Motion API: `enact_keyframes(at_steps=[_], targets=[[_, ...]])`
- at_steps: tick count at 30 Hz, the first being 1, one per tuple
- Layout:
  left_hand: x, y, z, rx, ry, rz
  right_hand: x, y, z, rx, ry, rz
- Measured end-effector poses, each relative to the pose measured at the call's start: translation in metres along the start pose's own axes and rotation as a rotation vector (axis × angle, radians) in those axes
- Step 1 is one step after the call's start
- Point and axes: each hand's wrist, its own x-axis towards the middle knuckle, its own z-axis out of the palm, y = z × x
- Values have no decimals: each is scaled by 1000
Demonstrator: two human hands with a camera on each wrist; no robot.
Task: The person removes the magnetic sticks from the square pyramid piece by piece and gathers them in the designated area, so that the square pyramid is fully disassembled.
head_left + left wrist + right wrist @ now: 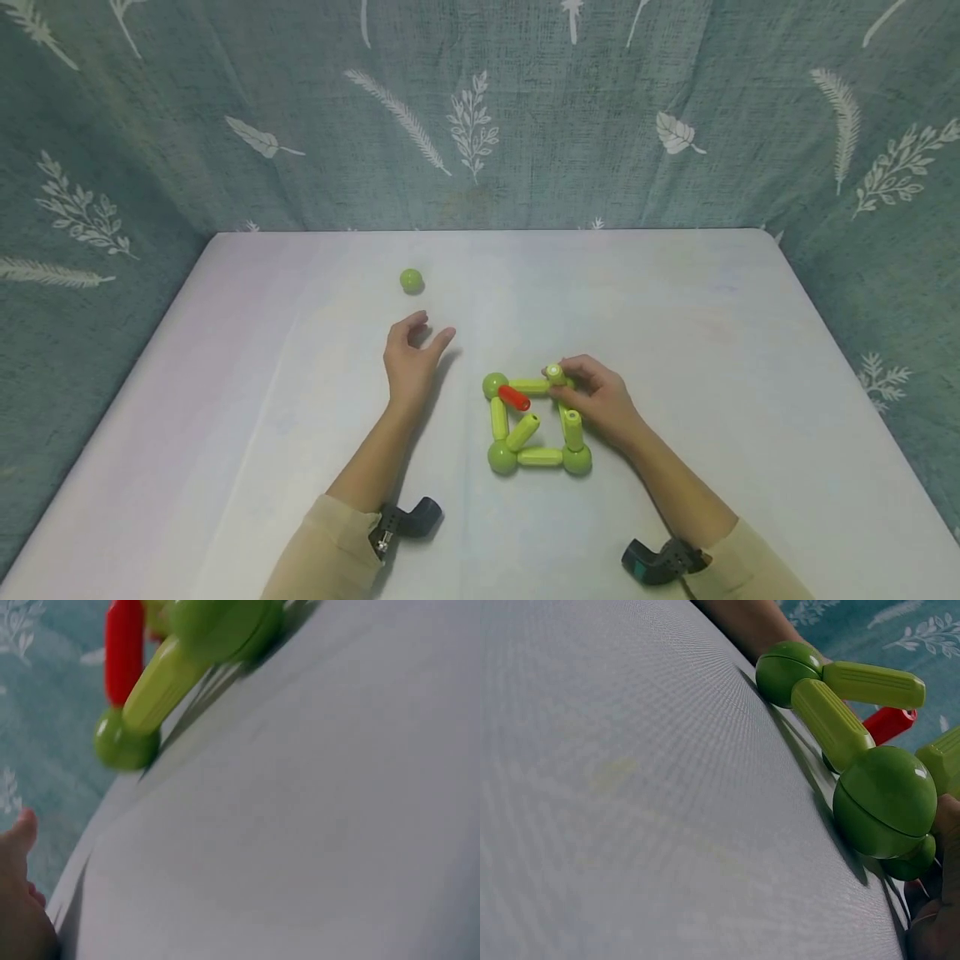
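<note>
A square frame of green balls and yellow-green rods lies on the table, with more rods standing up from its corners. One of these, a red rod, rises from the far left ball. At the far right corner my right hand pinches an upright yellow-green rod; its fingers hide most of that corner. My left hand holds nothing, thumb and fingers apart, just in front of a loose green ball. In the left wrist view only part of that hand shows.
The white table ends at a patterned teal cloth behind and at the sides. Black wrist cameras stick out from both wrists, near the tabletop.
</note>
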Motion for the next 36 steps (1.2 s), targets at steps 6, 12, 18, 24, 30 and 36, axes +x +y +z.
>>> enact_keyframes(at_steps=[6, 12, 18, 24, 30, 36], targets=[[-19, 13, 18, -55, -92, -42, 0, -1, -1, -5, -3, 14], [-37, 25, 29, -132, -335, 28, 0, -1, -2, -57, 4, 88], [-53, 40, 39, -193, -549, 215, 0, 1, -6, -109, -14, 58], [-62, 56, 44, -174, -654, 288, 0, 4, -7, -95, -14, -31], [-69, 80, 34, -137, -707, 266, 0, 0, -6, -120, -4, -5], [-68, 82, 35, -134, -703, 312, -1, -26, -5, -165, 7, -47]])
